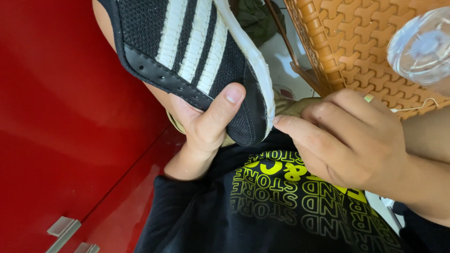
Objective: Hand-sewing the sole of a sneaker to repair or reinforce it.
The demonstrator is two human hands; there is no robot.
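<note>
Black shoe [197,56] with three white stripes and a white sole, lifted off any surface and tilted, heel end low and close to the chest, toe end running out past the top edge of view. Gripped at the heel by the left hand [201,126]: thumb [222,110] pressed flat against the black mesh side, remaining fingers wrapped behind the shoe and hidden, so a firm clamp that keeps the sole edge turned toward the other hand. Right hand [347,140] brought in beside the heel, fingers curled and bunched together, one fingertip [280,121] touching the white rim of the sole just where it meets the mesh; cannot tell whether anything is pinched there. A thin pale thread [415,107] trailing over the back of that hand. Below, a black shirt [281,206] with yellow print. Red cabinet [61,117] with metal handles along the left; orange woven basket [356,42] at upper right, with a clear plastic bottle [422,47] blurred in front of it.
</note>
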